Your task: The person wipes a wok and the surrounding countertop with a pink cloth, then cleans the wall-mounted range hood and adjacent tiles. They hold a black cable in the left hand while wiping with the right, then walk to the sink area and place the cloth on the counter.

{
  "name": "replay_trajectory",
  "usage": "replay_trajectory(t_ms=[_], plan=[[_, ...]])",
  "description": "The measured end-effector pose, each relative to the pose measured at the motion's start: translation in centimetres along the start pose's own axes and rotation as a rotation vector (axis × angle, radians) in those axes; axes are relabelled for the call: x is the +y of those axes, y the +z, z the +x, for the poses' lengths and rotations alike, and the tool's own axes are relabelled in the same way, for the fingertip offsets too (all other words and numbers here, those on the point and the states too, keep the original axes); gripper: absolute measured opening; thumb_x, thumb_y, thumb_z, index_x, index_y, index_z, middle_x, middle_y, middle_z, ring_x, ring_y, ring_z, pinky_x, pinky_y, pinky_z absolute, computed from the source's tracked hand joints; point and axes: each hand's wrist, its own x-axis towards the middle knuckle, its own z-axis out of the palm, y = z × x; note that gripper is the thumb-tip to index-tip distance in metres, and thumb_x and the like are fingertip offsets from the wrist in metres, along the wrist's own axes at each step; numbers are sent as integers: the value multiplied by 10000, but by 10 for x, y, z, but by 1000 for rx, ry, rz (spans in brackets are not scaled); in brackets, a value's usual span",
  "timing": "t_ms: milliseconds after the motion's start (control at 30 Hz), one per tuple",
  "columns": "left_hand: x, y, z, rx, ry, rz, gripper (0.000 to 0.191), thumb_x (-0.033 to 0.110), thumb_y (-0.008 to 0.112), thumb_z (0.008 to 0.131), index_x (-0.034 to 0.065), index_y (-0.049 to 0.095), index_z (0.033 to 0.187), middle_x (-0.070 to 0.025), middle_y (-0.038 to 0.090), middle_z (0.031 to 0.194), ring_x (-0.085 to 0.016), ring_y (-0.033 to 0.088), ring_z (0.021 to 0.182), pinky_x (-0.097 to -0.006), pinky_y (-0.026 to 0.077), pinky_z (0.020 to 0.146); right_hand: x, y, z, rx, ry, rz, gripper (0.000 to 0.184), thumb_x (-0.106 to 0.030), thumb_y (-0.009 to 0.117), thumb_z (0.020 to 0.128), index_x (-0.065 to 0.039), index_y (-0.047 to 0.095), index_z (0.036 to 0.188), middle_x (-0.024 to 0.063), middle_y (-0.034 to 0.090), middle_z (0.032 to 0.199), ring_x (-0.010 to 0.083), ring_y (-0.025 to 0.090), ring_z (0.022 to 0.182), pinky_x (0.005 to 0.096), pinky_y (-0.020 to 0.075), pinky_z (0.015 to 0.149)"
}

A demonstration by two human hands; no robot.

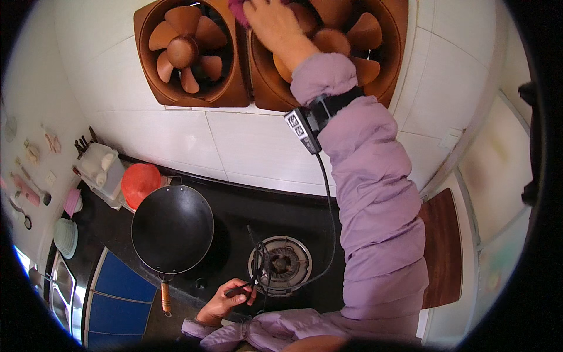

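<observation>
My right hand is raised to the wall at the top of the view, its fingers on a dark magenta cloth. The cloth lies against the brown frame between two exhaust fans, the left fan and the right fan. My forearm hides part of the right fan. Low over the counter's front, my left hand grips a looped black cable. That cable runs up to a black device strapped around my right sleeve. Part of the cloth is cut off by the picture's edge.
Below the fans, a gas burner is set in the black countertop. A black wok with a wooden handle stands left of it. Behind the wok are a red bowl and a white utensil holder. A wooden board stands right.
</observation>
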Motion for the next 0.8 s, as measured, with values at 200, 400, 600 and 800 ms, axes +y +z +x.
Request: replay_trajectory(t_ms=[200,400,600,800], plan=[[-7,9,-6,-27,4,58,219,114,634,816,32,542,997,-137,557,910,-183,516,772,-306,415,713,-45,-4,-105,-267,-221,25,200,-124,531,739,-96,575,932,68,515,900,251,530,809,304,490,596],[-12,11,-21,-20,17,98,251,135,658,800,33,546,1000,-123,568,939,-183,537,779,-299,426,704,-13,-36,-197,-366,-445,100,105,-166,543,720,-153,642,751,12,522,921,215,496,882,319,429,663],[-17,14,-18,-72,8,89,242,150,652,808,31,547,991,-111,568,944,-177,537,788,-290,425,704,67,-102,-223,-474,-429,147,150,-133,530,709,-160,544,856,44,491,903,211,485,839,332,399,638],[-17,20,-15,-96,-5,170,233,157,643,818,25,542,981,-104,567,936,-166,534,776,-280,423,696,107,-123,-222,-356,136,-24,332,-30,588,677,-168,560,978,95,479,964,286,498,879,393,446,674]])
